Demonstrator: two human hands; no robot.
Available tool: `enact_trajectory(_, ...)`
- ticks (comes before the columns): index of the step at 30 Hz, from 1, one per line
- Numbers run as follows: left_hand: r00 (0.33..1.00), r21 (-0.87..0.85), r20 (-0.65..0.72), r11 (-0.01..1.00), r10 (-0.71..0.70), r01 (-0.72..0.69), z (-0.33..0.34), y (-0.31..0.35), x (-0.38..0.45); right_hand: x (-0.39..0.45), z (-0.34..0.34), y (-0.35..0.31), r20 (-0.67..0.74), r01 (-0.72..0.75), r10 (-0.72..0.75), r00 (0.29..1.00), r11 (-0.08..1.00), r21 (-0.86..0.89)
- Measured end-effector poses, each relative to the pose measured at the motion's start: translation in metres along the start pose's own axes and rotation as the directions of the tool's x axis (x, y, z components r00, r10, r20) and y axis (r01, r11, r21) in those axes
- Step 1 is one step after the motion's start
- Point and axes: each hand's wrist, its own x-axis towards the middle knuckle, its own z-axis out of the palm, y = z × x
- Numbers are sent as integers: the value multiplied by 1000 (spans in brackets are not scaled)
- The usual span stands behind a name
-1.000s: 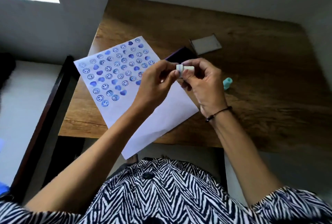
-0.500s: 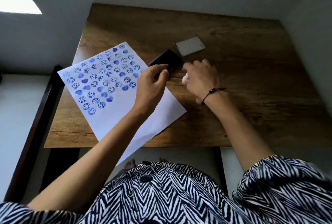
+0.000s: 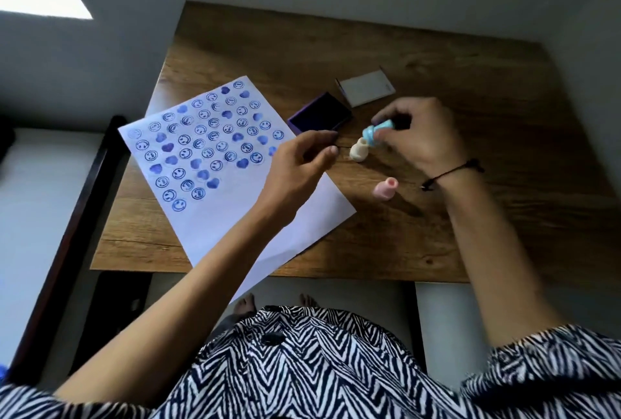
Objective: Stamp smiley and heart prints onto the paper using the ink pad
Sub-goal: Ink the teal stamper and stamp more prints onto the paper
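A white paper [image 3: 235,210] lies tilted on the wooden table [image 3: 470,233], its upper part covered with several rows of blue smiley and heart prints. The open purple ink pad [image 3: 321,113] sits just past the paper's right corner. My right hand [image 3: 420,136] grips a light blue stamp [image 3: 376,129] above the table, right of the pad. A cream stamp [image 3: 359,150] lies on the wood just under it. A pink stamp [image 3: 385,188] lies nearer to me. My left hand [image 3: 299,170] hovers over the paper's right edge, fingers loosely curled and holding nothing.
The ink pad's pale lid [image 3: 366,87] lies behind the pad. A dark wooden bed frame [image 3: 67,217] runs along the table's left side. The paper's near corner hangs over the table's front edge, above my striped top and bare feet.
My right hand put the cream stamp down on the table and picked up the light blue one. My left hand let go and drew back over the paper. The camera tilted and moved.
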Motion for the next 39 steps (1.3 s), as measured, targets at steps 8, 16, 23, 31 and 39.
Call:
enact_trajectory(8, 999, -120, -40, 993, 7, -12, -15, 1, 2, -6, 37, -30, 47, 42, -59, 997, 953, 301)
enact_trajectory(16, 989, -382, -8, 915, -145, 131, -34, -1, 11, -3, 51, -37, -35, 169, -168, 985, 918, 358)
enact_trajectory(23, 966, -532, -121, 837, -227, 130, -53, -7, 18, 63, 68, -42, 39, 293, -298, 954, 898, -329)
enact_trajectory(31, 977, -509, -128, 856, -173, 85, -57, -6, 14, 69, 87, -39, 152, 347, -312, 938, 841, -414)
enact_trajectory(39, 972, -485, -149, 870, -182, 89, -67, -8, 9, 63, 89, -36, 217, 359, -294, 931, 846, -394)
